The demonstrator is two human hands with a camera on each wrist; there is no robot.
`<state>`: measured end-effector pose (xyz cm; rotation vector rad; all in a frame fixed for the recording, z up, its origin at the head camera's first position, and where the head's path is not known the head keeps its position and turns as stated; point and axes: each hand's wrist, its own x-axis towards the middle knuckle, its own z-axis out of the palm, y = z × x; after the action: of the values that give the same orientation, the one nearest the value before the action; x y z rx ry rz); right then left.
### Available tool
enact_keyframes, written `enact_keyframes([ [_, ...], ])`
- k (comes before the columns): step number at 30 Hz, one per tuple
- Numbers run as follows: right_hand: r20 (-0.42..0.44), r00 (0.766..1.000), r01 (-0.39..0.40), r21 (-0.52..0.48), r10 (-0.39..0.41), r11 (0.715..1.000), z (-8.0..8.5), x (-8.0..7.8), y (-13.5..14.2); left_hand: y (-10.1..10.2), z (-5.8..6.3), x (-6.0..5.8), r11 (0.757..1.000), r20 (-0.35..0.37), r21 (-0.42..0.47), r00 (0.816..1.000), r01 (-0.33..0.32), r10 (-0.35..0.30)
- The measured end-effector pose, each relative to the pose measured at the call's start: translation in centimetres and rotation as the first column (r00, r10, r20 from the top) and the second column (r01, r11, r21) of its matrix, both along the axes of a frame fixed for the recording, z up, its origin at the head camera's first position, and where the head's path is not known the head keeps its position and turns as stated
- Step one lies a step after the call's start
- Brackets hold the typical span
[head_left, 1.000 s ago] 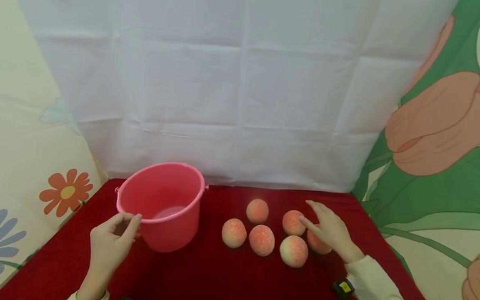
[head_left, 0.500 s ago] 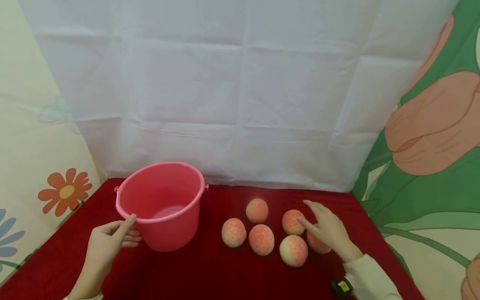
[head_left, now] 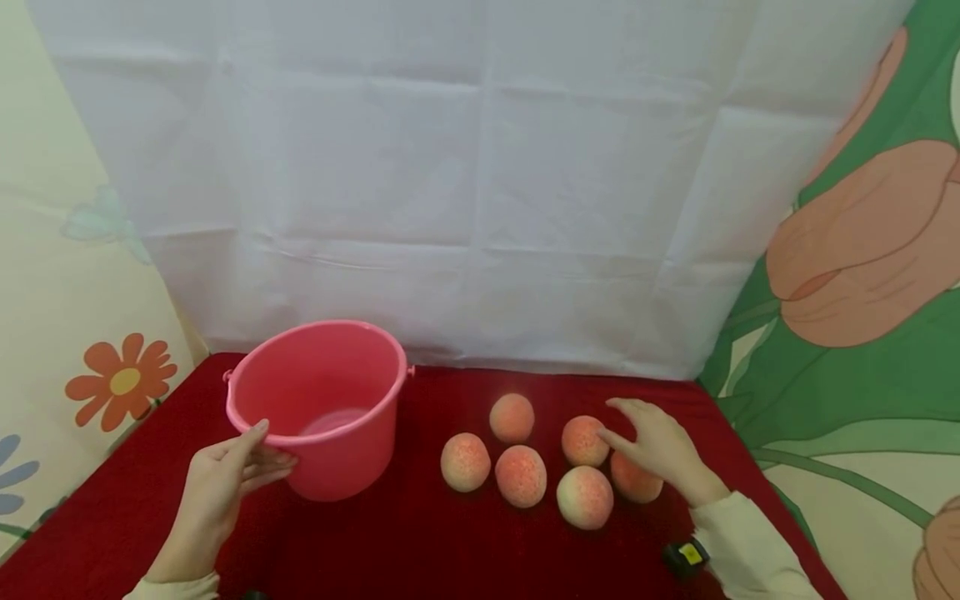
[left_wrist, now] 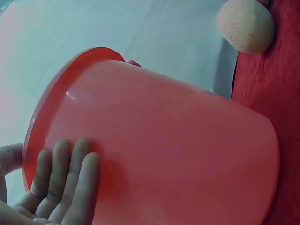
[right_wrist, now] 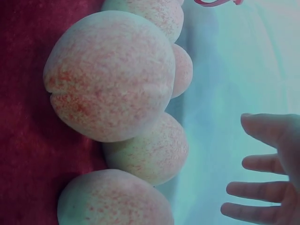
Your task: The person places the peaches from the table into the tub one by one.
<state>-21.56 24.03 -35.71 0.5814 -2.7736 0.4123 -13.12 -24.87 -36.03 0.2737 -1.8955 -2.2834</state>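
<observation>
A pink bucket (head_left: 341,454) stands upright at the left of the red cloth. My left hand (head_left: 213,492) pinches its near-left rim, thumb over the edge. In the left wrist view the fingers (left_wrist: 86,185) lie along the outer wall. Several peaches sit in a loose group right of the bucket. Over the right end of this group hovers my right hand (head_left: 663,450), fingers spread and holding nothing. Its thumb overlaps the back right peach (head_left: 584,441) in the head view, and the hand partly covers the rightmost peach (head_left: 636,479). The right wrist view shows the hand apart from the peaches (right_wrist: 112,77).
A white sheet (head_left: 480,183) hangs behind the red-covered table (head_left: 420,550). Flower-patterned cloths flank both sides. A small dark device with a yellow mark (head_left: 686,555) is at the right wrist. Inside the bucket, the bare bottom shows.
My left hand, first beside the bucket's rim with bent fingers, has moved onto the rim and now grips it. My right hand stays nearly still above the peaches.
</observation>
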Motion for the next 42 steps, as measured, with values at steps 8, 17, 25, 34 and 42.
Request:
enact_keyframes([
  [8, 0.049, 0.999, -0.014, 0.018, 0.013, 1.0, -0.3, 0.1, 1.2, 0.4, 0.2, -0.1, 1.0, -0.018, 0.015, 1.0, -0.014, 0.015],
  [17, 0.21, 0.975, -0.098, 0.14, 0.068, 0.985, -0.3, 0.2, 3.4, 0.7, 0.2, -0.4, 0.999, -0.046, 0.026, 0.999, -0.023, 0.024],
  [25, 0.264, 0.963, -0.091, 0.11, 0.059, 0.99, -0.5, 0.4, 4.3, 0.4, 0.2, -0.3, 1.0, -0.036, 0.021, 0.999, -0.023, 0.024],
  [34, 0.263, 0.962, -0.086, 0.032, 0.075, 0.996, -2.4, 0.1, 4.9, 0.3, 0.1, -0.4, 1.0, -0.035, 0.023, 0.999, -0.017, 0.017],
  [42, 0.321, 0.944, -0.06, -0.047, 0.072, 0.997, -3.7, -0.1, 4.8, 0.2, -0.2, -0.3, 0.998, -0.074, 0.056, 0.997, -0.01, 0.014],
])
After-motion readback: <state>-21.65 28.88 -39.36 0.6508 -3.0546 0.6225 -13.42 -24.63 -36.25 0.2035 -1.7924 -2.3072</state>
